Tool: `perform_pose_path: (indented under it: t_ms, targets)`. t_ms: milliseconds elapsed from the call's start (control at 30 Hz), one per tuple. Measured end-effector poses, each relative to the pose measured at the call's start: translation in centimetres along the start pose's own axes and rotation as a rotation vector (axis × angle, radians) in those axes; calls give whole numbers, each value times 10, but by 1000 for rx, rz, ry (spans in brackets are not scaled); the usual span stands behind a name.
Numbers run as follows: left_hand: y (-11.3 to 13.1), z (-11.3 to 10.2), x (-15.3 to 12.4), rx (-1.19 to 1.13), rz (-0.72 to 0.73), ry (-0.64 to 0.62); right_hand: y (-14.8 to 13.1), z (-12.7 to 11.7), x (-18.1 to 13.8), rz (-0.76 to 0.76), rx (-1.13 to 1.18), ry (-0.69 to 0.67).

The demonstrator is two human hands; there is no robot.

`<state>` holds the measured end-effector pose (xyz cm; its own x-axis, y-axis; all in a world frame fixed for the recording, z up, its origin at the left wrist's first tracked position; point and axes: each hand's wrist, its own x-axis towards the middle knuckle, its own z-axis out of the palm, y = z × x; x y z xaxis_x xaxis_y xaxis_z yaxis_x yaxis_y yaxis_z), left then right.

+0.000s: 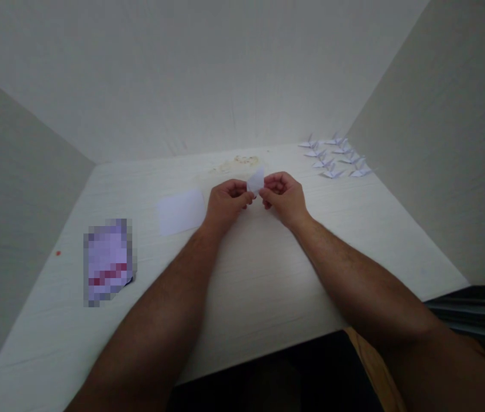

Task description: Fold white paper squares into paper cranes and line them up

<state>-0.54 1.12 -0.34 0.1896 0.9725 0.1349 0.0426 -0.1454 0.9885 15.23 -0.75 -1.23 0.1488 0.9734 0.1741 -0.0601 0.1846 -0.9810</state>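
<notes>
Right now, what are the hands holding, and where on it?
Both hands, left and right, pinch a small folded white paper piece by its lower edges, one on each side.

Both forearms stretched forward, the left hand (pixel 226 201) and right hand (pixel 284 195) met knuckle-close, fingertips pinched together.

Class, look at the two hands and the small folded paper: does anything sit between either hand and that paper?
Nothing visible does. The left hand and right hand both pinch the folded paper directly, above the table.
</notes>
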Motion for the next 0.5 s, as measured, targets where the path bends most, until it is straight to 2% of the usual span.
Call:
perform_pose_path:
  t_ms: [200,500]
  targets:
    - [-2,-1,0,27,-16,-12,0,1,-1,-31,-63,-39]
    - [0,0,0,27,-17,-40,-5,2,-2,-3,-41,23]
